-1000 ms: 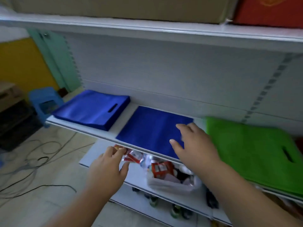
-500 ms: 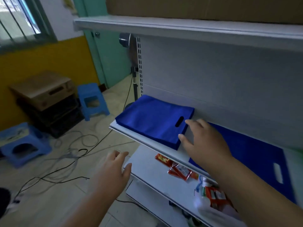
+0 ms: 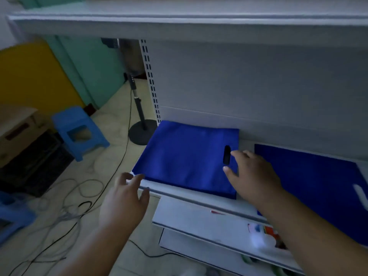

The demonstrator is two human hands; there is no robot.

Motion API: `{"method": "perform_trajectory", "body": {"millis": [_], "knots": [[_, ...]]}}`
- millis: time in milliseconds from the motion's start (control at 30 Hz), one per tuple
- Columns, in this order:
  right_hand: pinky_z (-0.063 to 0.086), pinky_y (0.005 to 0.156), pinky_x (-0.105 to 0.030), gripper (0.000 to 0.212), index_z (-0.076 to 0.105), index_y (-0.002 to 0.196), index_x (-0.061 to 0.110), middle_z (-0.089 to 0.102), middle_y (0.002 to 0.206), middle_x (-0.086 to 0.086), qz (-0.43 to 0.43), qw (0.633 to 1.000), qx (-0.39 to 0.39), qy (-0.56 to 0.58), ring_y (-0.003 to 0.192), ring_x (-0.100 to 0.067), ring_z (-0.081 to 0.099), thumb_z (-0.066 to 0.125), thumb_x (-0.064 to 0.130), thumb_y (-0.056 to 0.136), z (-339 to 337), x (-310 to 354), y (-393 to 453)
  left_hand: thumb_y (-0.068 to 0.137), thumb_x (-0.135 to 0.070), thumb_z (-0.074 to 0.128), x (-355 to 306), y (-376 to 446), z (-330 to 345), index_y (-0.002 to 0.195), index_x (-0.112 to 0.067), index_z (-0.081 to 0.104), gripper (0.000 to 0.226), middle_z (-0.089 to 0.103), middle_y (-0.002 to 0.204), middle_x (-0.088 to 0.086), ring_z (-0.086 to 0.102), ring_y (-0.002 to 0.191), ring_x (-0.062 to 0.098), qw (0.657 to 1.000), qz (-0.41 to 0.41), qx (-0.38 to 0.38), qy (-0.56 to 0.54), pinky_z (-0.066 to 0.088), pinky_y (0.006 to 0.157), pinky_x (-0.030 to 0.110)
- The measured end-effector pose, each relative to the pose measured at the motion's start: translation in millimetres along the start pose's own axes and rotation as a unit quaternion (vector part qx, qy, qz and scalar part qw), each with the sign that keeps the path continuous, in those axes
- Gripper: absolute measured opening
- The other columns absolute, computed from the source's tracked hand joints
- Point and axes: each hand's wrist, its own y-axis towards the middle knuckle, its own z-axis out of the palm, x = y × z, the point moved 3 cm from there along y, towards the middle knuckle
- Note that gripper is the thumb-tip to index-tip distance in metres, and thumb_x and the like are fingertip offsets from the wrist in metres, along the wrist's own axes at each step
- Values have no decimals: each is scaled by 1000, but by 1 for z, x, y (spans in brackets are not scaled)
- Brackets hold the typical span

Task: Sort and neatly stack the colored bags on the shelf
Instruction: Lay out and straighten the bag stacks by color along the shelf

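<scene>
A thick stack of blue bags [image 3: 187,158] lies at the left end of the white shelf [image 3: 191,194], its dark handle slot facing right. A second, flat blue bag [image 3: 314,182] lies to its right, partly behind my right forearm. My right hand [image 3: 253,176] rests on the right edge of the stack beside the handle slot, fingers spread and straight. My left hand [image 3: 125,200] hovers open just in front of the stack's near left corner, at the shelf's front edge, holding nothing.
An upper shelf [image 3: 179,18] overhangs closely. A lower shelf [image 3: 209,222] holds small packets at the right. On the floor to the left are a fan stand [image 3: 142,132], blue stools [image 3: 79,130], a cardboard box [image 3: 16,126] and loose cables [image 3: 79,206].
My view has swung left, so the green bag is out of sight. My right hand went from the flat blue bag to the right edge of the stack. My left hand rose toward its near corner.
</scene>
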Motion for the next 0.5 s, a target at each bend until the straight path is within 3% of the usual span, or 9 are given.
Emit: {"method": "perform_trajectory", "body": {"millis": [67, 167, 333, 400, 500], "knots": [[46, 76, -33, 46, 47, 130, 20, 61, 110, 0, 27, 999, 11, -22, 99, -22, 55, 45, 51, 96, 11, 6, -6, 93, -47, 52, 10, 20, 3, 137, -34, 48, 46, 41, 140, -1, 56, 75, 12, 1000, 11, 13, 1, 42, 60, 25], [43, 76, -33, 47, 47, 131, 21, 64, 103, 4, 63, 996, 14, -68, 100, -22, 52, 40, 52, 97, 28, 17, -16, 94, -47, 48, 14, 47, 5, 138, -33, 48, 46, 44, 141, -3, 63, 90, 18, 999, 31, 38, -12, 44, 64, 26], [44, 78, -40, 42, 60, 118, 16, 67, 121, -5, 95, 984, 1, -148, 98, -30, 57, 48, 48, 94, 49, 31, -25, 97, -41, 45, 19, 68, 2, 126, -30, 60, 34, 58, 122, -9, 60, 86, 16, 996, 58, 56, -28, 40, 59, 25], [46, 71, -40, 36, 66, 106, 15, 72, 110, -6, 82, 981, -21, -173, 87, -30, 59, 55, 46, 91, 53, 35, -27, 98, -38, 46, 22, 71, -1, 121, -29, 63, 31, 60, 117, -9, 58, 79, 13, 996, 72, 44, -24, 38, 55, 24], [44, 63, -37, 38, 68, 98, 15, 73, 89, -1, 63, 982, -62, -168, 76, -27, 57, 48, 46, 90, 51, 41, -31, 96, -35, 50, 25, 74, -6, 116, -28, 67, 27, 63, 110, -9, 53, 70, 10, 996, 73, 24, -39, 34, 50, 21]]}}
